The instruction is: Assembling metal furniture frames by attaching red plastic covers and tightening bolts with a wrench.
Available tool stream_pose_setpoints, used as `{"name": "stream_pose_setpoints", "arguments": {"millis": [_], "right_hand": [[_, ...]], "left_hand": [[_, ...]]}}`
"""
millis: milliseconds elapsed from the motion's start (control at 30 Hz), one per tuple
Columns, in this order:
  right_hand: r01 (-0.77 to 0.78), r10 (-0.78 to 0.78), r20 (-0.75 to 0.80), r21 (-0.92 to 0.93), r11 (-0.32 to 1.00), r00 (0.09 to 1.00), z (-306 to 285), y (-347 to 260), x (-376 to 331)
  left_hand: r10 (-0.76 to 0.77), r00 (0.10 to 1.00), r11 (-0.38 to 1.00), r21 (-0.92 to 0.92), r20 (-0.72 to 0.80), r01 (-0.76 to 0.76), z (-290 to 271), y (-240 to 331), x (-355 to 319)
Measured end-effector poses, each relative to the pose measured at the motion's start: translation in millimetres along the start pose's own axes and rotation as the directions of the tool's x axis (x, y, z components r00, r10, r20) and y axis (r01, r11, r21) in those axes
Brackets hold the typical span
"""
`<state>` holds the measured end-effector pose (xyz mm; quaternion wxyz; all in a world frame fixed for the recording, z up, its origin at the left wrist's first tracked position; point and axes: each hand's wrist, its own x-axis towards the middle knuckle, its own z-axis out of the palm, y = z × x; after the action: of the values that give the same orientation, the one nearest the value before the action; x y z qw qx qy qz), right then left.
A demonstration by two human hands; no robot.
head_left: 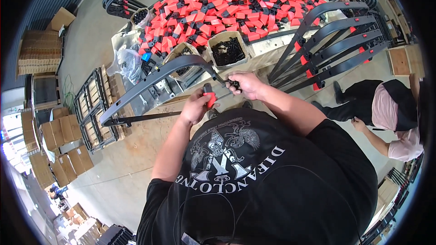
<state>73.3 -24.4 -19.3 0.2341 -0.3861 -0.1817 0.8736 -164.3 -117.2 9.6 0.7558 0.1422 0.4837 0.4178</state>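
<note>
Curved black bar (150,79) runs with its long axis from the right hand (246,85) out past the left hand (196,107) and down to that side, its near end closed in the right fist at the table edge. The left hand, just below the bar and nearer the body, pinches a red-and-black clip (209,96) right beside that gripped end.

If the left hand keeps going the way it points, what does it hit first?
Likely the curved black bar: the left hand, holding a red-and-black clip, points up toward it and the table edge. Depth is unclear.
</note>
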Motion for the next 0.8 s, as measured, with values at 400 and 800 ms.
{"name": "stream_pose_setpoints", "arguments": {"millis": [400, 800], "right_hand": [[-0.02, 0.023, 0.026, -0.115, 0.993, 0.999, -3.5, -15.4, 18.4], [-0.078, 0.074, 0.17, 0.018, 0.997, 0.983, -0.3, -15.2, 42.4]], "left_hand": [[0.008, 0.998, 0.986, 0.165, -0.057, 0.002, 31.1, -19.0, 46.7], [0.083, 0.996, 0.997, -0.011, 0.02, -0.082, 24.5, -16.4, 56.1]]}}
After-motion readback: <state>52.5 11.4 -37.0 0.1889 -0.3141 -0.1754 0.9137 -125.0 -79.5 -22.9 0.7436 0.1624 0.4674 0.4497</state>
